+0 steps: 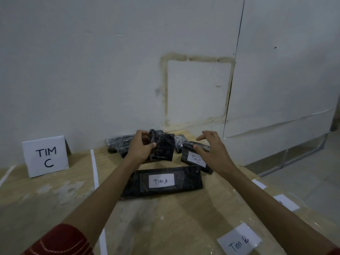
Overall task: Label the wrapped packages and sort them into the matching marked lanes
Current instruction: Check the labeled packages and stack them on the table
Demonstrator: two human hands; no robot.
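Note:
Several black plastic-wrapped packages lie near the wall on a wooden table (55, 199). My left hand (141, 146) grips an unlabelled black package (163, 148) and holds it tilted above the pile. My right hand (211, 150) hovers with fingers spread over a package labelled "Tim C" (196, 160), its fingertips at that package's far edge. A long package labelled "Tim A" (161, 181) lies flat in front of both hands. More wrapped packages (117, 142) sit behind, partly hidden by my left hand.
A standing white card marked "TIM C" (46, 156) is at the far left, beside a white tape lane line (94, 170). A loose "Tim B" label (239, 241) and other white labels (286, 202) lie along the table's right edge. The wall is close behind.

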